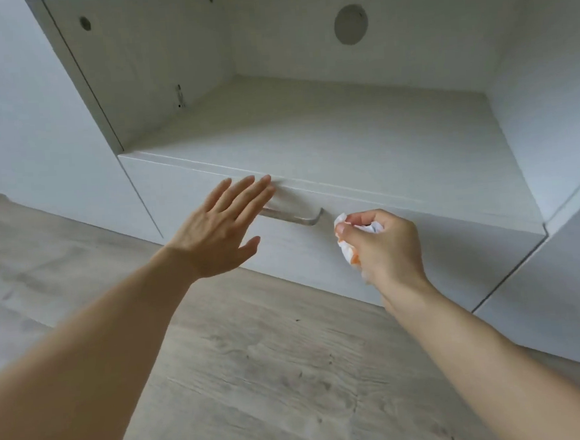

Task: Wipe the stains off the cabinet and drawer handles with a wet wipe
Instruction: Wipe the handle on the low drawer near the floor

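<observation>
Your right hand (384, 244) grips a crumpled white wet wipe (347, 250) with orange smears on it, fingers curled round it, just right of the drawer handle (295, 217) and close to the drawer front (403, 246). The handle is a slim metal bar low on the white drawer; its left end is hidden behind your left hand (219, 233). That hand is flat and open, fingers straight and together, fingertips reaching up to the drawer's top edge. Whether they touch it, you cannot tell. Above the drawer sits an open white shelf (310, 132), with a large round hole (350, 25) in its back panel and a smaller hole (85, 24) in its left side wall. Plain white cabinet panels (35, 134) flank it. Below you, the floor (258, 376) is pale grey wood-grain planking running up to the cabinet's base.
</observation>
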A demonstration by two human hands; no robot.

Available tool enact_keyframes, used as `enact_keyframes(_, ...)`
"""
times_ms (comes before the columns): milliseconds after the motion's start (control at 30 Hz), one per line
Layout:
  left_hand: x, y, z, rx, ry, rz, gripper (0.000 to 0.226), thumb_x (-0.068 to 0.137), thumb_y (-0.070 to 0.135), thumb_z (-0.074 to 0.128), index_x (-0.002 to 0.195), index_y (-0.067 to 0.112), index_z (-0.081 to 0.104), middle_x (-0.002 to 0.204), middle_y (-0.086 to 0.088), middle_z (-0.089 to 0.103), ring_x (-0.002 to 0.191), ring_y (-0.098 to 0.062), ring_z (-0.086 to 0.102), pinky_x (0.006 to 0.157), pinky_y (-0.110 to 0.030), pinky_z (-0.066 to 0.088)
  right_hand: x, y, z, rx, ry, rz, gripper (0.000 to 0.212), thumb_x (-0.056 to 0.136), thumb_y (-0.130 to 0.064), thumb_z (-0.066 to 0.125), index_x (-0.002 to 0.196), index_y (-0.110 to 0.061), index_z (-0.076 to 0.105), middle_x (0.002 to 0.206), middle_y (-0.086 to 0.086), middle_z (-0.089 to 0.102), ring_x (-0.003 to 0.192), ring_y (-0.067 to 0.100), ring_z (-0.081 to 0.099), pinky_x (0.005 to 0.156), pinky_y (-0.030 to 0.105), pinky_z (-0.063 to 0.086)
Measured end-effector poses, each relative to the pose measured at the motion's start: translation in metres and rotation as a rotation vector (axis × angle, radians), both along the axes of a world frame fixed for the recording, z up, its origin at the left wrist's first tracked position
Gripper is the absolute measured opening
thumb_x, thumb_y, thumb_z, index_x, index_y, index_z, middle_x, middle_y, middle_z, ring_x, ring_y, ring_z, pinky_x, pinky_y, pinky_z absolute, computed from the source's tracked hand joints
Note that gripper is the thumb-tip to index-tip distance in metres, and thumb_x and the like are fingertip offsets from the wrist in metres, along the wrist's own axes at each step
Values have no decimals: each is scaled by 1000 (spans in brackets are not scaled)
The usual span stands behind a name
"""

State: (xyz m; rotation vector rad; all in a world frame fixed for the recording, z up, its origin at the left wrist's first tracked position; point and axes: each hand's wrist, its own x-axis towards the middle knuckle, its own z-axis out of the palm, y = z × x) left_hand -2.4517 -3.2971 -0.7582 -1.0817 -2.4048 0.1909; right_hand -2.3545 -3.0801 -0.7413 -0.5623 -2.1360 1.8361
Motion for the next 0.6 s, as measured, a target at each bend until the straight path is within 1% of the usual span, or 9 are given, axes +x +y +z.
enact_keyframes(100,-23,-15,-26,70,37,-12,80,88,42,52,149,4,19,156,-13,17,143,-33,19,116,-53,12,-13,-23,-8,-39,14,-118,9,77,-23,71,71,-21,65,61,-9,66,53,10,55,49,22,35)
enact_keyframes(167,-39,-18,-41,109,86,-53,81,86,49,44,149,5,18,156,-12,14,144,-33,16,115,-55,10,-21,-33,-11,-31,50,-195,9,78,-24,72,71,-23,66,69,-9,69,58,9,58,50,22,37)
enact_keyframes(233,-53,-19,-52,161,129,-101,81,87,50,44,149,6,17,157,-9,13,144,-30,14,113,-58,8,-26,-41,-12,-32,91,-248,9,78,-23,72,72,-25,67,76,-9,71,62,7,59,51,21,39)
enact_keyframes(300,-61,-18,-56,205,158,-132,83,88,51,45,151,7,12,157,-6,12,146,-24,8,113,-58,5,-30,-49,-13,-55,110,-275,7,79,-22,72,76,-27,69,81,-8,72,67,5,61,55,23,41)
enact_keyframes(400,-65,-21,-59,270,154,-122,87,88,51,46,152,6,8,157,-8,10,147,-22,2,114,-56,2,-29,-57,-19,-81,106,-297,5,83,-22,69,82,-28,69,88,-2,73,78,12,65,63,29,45)
enact_keyframes(500,-65,-15,-62,321,161,-104,88,89,51,47,151,5,7,156,-15,16,146,-29,8,113,-59,7,-30,-57,-26,-64,130,-307,9,84,-24,68,81,-32,69,89,-4,73,85,14,67,71,35,50)
enact_keyframes(600,-60,-6,-68,357,163,-78,86,89,51,48,149,-1,13,153,-22,20,142,-36,13,112,-59,10,-35,-59,-30,-61,195,-364,14,86,-21,66,79,-32,67,81,-9,71,84,13,68,76,37,54)
